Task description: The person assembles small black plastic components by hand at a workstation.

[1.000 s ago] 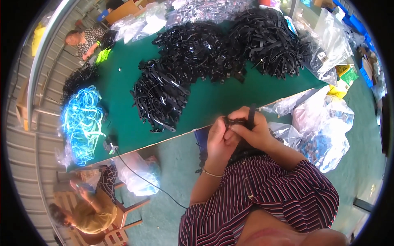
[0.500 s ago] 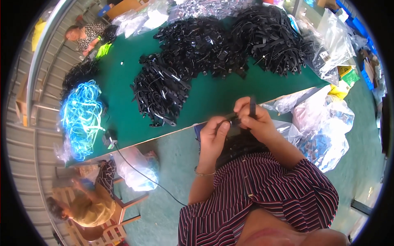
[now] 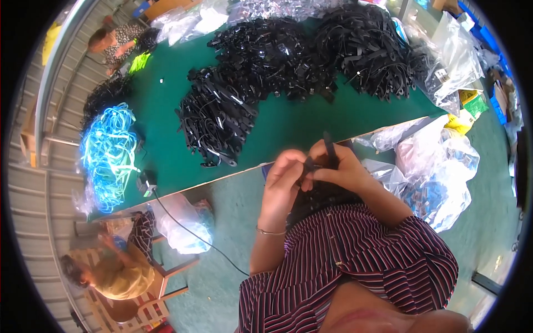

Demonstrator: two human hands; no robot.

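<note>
At the left end of the green table (image 3: 161, 111), a heap of blue ribbons (image 3: 111, 155) is lying, and nearer the table's middle a pile of black straps (image 3: 219, 119) is spreading, apart from both hands. At the table's near edge, the left hand (image 3: 284, 178) is pressing its thumb and fingertips together on a small dark piece (image 3: 309, 164); this piece is sitting just right of that hand, between the two hands, with the right fingertips close against it, and its long axis is staying too covered to tell. Next rightward, also by the table's near edge, a black strap (image 3: 331, 151) is rising out of the right hand (image 3: 347, 171), which is the nearer hand and is gripping it between bent fingers. The strap's visible length is running toward the table's far side, its free end pointing that way and leaning slightly toward the table's left end. Whether strap and dark piece are joining under the fingers, I cannot tell. Beside the table's right end, clear plastic bags (image 3: 436, 186) are resting.
</note>
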